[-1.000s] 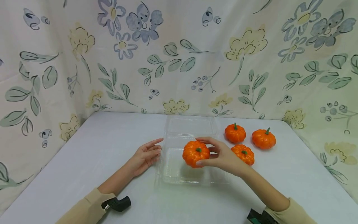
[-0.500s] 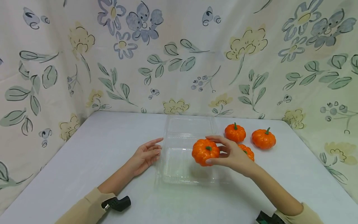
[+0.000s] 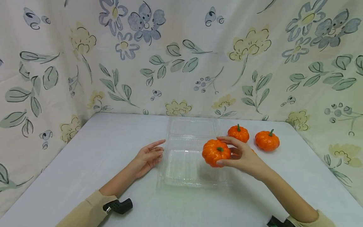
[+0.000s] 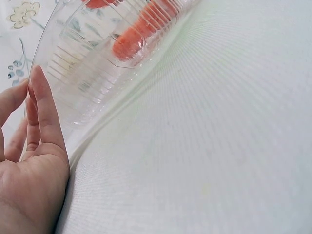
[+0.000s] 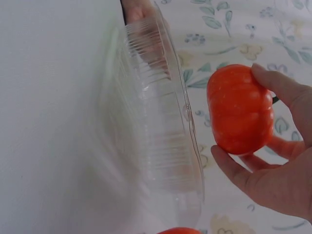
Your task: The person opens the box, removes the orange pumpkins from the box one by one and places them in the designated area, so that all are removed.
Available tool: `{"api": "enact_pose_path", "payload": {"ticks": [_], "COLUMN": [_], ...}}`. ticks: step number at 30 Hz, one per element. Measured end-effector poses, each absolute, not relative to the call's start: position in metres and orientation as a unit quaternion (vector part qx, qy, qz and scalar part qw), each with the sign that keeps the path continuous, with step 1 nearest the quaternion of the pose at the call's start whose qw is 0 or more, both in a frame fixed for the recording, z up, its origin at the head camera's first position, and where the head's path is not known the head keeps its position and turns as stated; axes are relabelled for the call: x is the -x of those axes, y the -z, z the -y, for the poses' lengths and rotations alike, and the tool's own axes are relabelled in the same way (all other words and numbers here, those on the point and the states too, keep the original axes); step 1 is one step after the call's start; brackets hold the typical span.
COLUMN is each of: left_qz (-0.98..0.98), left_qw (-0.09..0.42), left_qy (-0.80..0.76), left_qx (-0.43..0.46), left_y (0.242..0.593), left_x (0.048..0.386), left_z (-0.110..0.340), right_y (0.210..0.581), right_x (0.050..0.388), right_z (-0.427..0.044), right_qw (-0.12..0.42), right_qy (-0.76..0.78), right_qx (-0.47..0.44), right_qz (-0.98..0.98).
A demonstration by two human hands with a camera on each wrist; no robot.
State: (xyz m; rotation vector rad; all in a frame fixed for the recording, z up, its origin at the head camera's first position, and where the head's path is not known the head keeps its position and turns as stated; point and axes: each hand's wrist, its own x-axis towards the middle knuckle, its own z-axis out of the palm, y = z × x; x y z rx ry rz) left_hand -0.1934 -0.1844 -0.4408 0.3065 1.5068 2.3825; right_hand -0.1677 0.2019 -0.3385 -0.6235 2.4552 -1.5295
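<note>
My right hand (image 3: 246, 158) pinches a small orange pumpkin (image 3: 216, 153) with a green stem between thumb and fingers. It hangs over the right part of a clear plastic clamshell container (image 3: 177, 171), apart from its rim in the right wrist view, where the pumpkin (image 5: 240, 109) is seen from the side. The container's lid (image 3: 194, 127) lies folded back behind it. At the container's left wall, my left hand (image 3: 145, 161) rests with loosely extended fingers; in the left wrist view the fingertips (image 4: 39, 78) touch the clear side.
Two more orange pumpkins stand on the white table right of the container: one at the back (image 3: 238, 133), one farther right (image 3: 267, 141). A third is almost wholly hidden behind my right hand. A flowered curtain (image 3: 181, 56) hangs behind the table (image 3: 113, 132).
My right hand has moved right and slightly up with the pumpkin, from over the container's middle to its right side, covering the near pumpkin on the table. My left hand has stayed put.
</note>
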Motion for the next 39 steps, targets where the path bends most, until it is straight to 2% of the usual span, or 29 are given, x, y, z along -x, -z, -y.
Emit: {"api": "enact_pose_path", "payload": {"ticks": [18,39], "left_qz": [-0.500,-0.510], "left_qw": [0.167,0.156], "left_qy": [-0.841,-0.838], "left_qx": [-0.121,-0.113], "left_y": [0.440,0.440], "left_x": [0.192,0.193], "left_z": [0.185,0.184], "right_y": [0.333,0.331], "right_x": [0.160,0.159], "right_z": [-0.226,-0.258], "right_qw": [0.060,0.040], "right_qy": [0.498,0.468], "right_qx": [0.190,0.157], "right_qz": [-0.844,-0.869]}}
